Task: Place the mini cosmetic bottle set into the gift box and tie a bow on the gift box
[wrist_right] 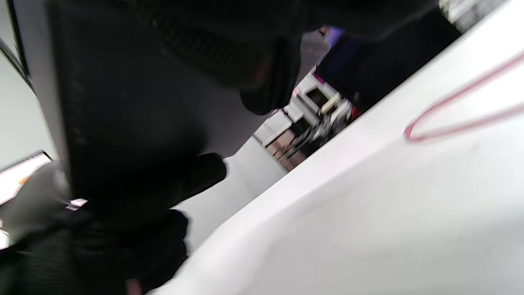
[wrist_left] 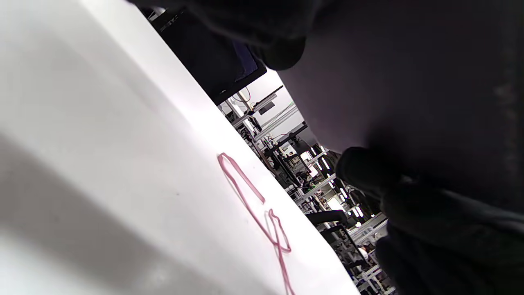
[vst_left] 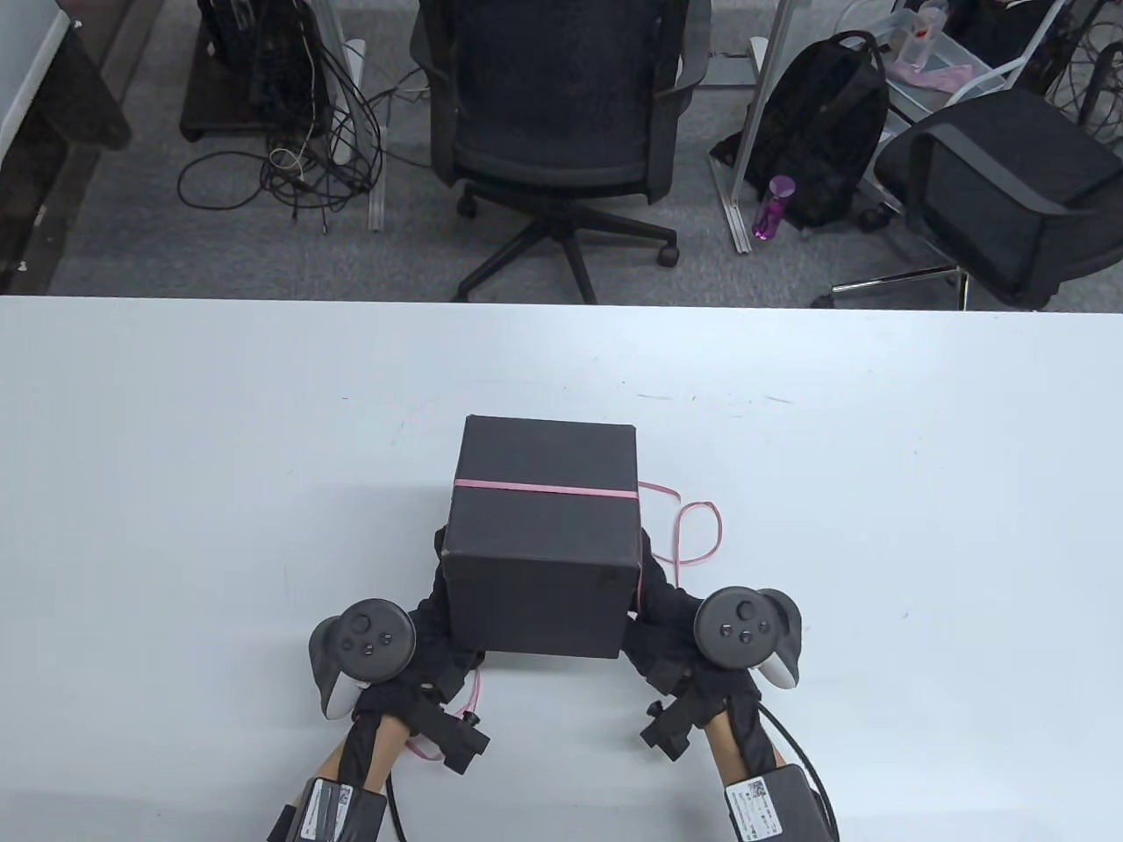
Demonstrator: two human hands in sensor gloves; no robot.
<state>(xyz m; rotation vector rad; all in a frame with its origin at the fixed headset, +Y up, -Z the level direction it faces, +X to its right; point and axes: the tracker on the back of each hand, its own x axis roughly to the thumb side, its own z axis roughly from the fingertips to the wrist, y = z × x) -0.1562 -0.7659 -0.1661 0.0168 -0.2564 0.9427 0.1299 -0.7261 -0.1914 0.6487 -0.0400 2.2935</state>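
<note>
Forearms: both come in from the near edge of the table and angle inward toward each other, wrists low, trackers on the backs of the hands facing up.
Left hand: it sits at the near left lower corner of the gift box, fingers reaching up along the box's left side and under it; it grips the box. The left wrist view shows a gloved fingertip pressed against the dark wall of the box.
Right hand: it mirrors the left at the near right lower corner, fingers wrapped onto the right side of the box, so it grasps the box too.
Gift box: closed, black, held between the two hands; the wrist views show a gap beneath it, so it is raised off the table or tilted.
Ribbon: thin and pink, it crosses the lid from left to right. One end lies in loose loops on the table just beyond the right hand; another stretch trails beneath the left wrist.
Cosmetic bottles: hidden from all three views.
</note>
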